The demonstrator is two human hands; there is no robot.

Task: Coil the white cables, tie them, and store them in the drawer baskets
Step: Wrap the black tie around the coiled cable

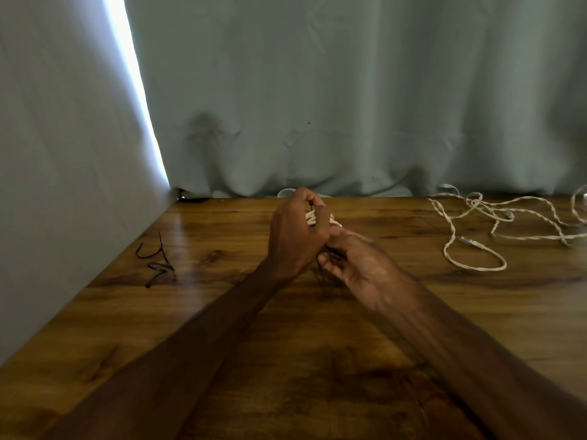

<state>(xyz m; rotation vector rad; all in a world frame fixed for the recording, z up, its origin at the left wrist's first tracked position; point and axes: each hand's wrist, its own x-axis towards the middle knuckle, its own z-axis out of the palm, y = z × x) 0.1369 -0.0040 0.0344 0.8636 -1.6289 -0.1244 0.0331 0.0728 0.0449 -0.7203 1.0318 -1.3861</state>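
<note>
Just above the right hand (359, 265) pinching a thin black tie (320, 270), the left hand (295, 236) clutches the coiled white cable (313, 218).

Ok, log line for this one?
stage: tying | left hand: grips coiled cable | right hand: pinches black tie | loose cables: table right | spare ties: table left

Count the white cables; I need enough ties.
2 at least: a coil in the left hand, while the right hand pinches a tie; a loose tangle on the table's right, possibly several cables.
</note>
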